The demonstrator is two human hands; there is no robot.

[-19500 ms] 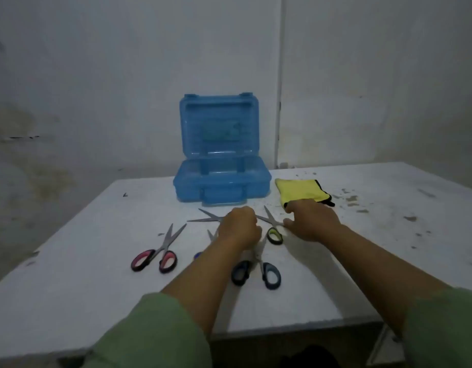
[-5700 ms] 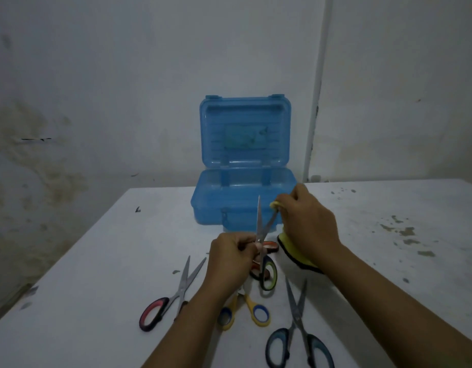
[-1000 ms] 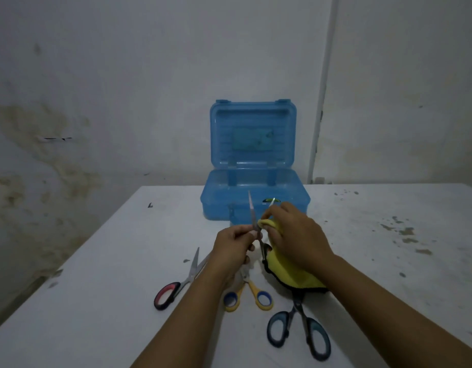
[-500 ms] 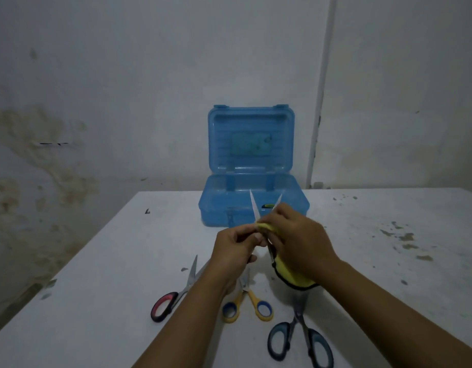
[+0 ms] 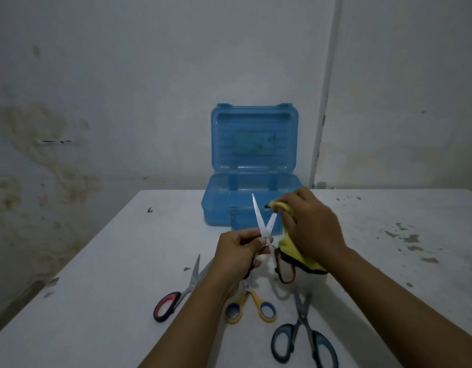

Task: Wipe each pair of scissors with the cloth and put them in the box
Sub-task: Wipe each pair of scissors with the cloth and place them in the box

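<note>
Head view: two bare hands worked above a white table (image 5: 102, 301).
Left hand (image 5: 239, 252): fingers pinched round the red-and-black-handled scissors (image 5: 265, 229), blades spread in a V.
Right hand (image 5: 313, 225): fingers closed on the yellow black-edged cloth (image 5: 296, 251), pressed to the right blade.
Blue plastic box (image 5: 252, 197): lid up, behind the hands.
Table: red-handled scissors (image 5: 176, 296), yellow-and-blue-handled scissors (image 5: 252, 306), blue-handled scissors (image 5: 304, 335).

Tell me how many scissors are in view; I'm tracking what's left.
4: one pair held open in the left hand, plus red-handled scissors, yellow-handled scissors and blue-handled scissors on the table. The box may hide more.
</note>
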